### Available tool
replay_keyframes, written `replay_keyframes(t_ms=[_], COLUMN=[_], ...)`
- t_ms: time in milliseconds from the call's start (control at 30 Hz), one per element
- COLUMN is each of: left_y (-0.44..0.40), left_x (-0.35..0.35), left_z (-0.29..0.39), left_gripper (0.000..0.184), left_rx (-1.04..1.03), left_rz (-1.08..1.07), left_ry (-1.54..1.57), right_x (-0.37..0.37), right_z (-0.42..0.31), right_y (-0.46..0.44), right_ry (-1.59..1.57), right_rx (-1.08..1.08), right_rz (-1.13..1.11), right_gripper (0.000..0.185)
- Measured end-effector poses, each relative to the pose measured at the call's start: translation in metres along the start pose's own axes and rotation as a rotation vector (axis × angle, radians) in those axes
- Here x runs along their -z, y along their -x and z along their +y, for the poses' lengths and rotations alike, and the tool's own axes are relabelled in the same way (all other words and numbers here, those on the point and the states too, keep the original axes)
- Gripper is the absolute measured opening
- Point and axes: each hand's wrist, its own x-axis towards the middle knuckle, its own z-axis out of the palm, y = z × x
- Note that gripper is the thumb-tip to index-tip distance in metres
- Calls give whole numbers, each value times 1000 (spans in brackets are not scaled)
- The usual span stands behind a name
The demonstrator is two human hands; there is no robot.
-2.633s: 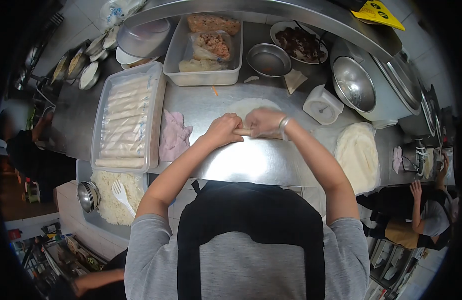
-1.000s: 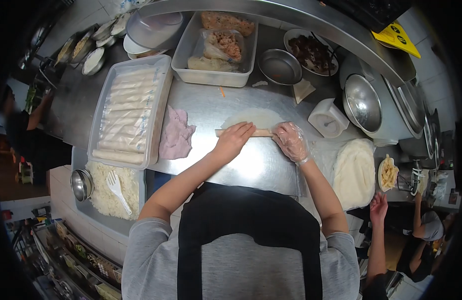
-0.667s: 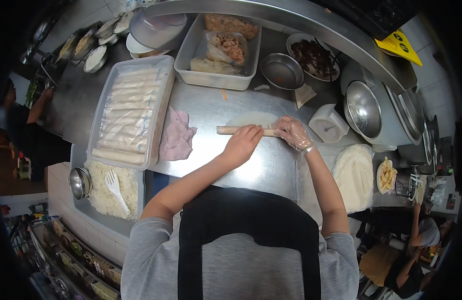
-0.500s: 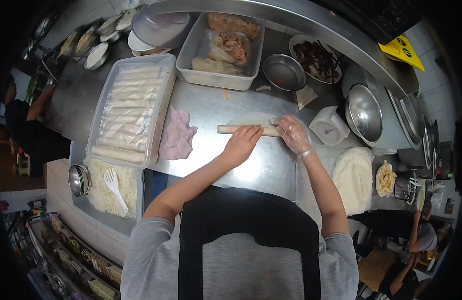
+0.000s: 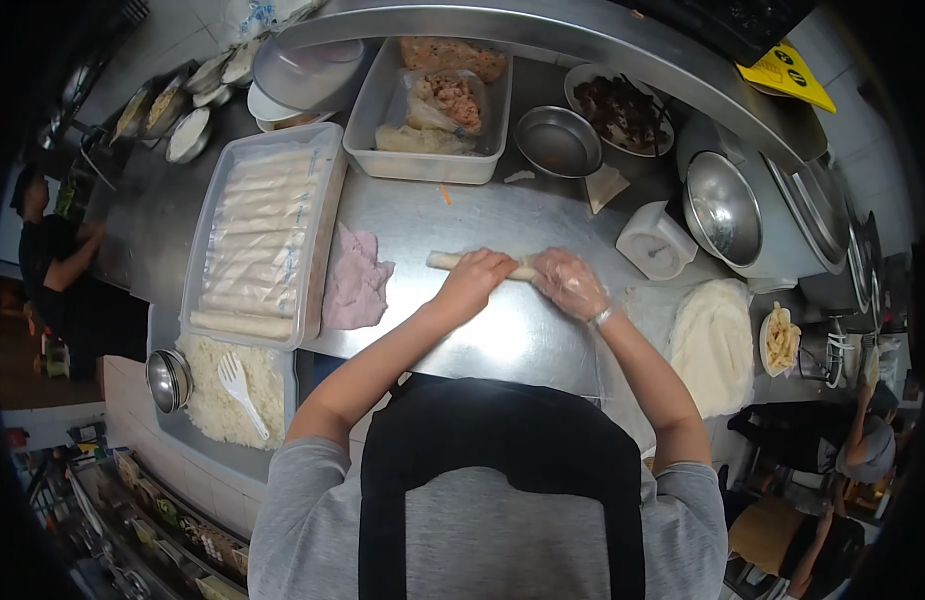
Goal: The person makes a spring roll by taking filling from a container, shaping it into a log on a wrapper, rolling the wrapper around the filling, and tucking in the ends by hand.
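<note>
A long pale spring roll (image 5: pixel 444 260) lies crosswise on the steel table in front of me. My left hand (image 5: pixel 475 280) is bare, its fingers closed over the middle of the roll. At the right end, my right hand (image 5: pixel 571 282) wears a clear plastic glove and curls around the roll, hiding that end. A pile of thin white wrapper sheets (image 5: pixel 711 350) rests right of my right forearm. Left of my left hand lies a crumpled pink cloth (image 5: pixel 358 280).
A plastic tub (image 5: pixel 328 240) of rolls under film stands left, above a bin of shredded white filling (image 5: pixel 218 400) with a white fork (image 5: pixel 243 395). Behind are a tub of filling bags (image 5: pixel 428 168), a metal bowl (image 5: pixel 560 142) and a scale (image 5: pixel 655 242). Other people work at both sides.
The flat wrapper portion seen beyond the roll is now wound up and out of sight. My right hand has turned and closed more around the right end. The whole view has shifted slightly.
</note>
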Motion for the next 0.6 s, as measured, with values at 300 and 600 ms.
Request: replay_keyframes(t_ms=[300, 600], left_y=[35, 37], left_x=[-5, -3], left_z=[46, 43], left_gripper=[61, 62], left_rx=[115, 126], left_rz=[-6, -31], left_ry=[-259, -223], right_x=[54, 52], right_z=[35, 124], right_y=[-75, -179], right_ry=[-67, 481], right_rx=[-77, -385], right_rz=[419, -139], right_gripper=[18, 28])
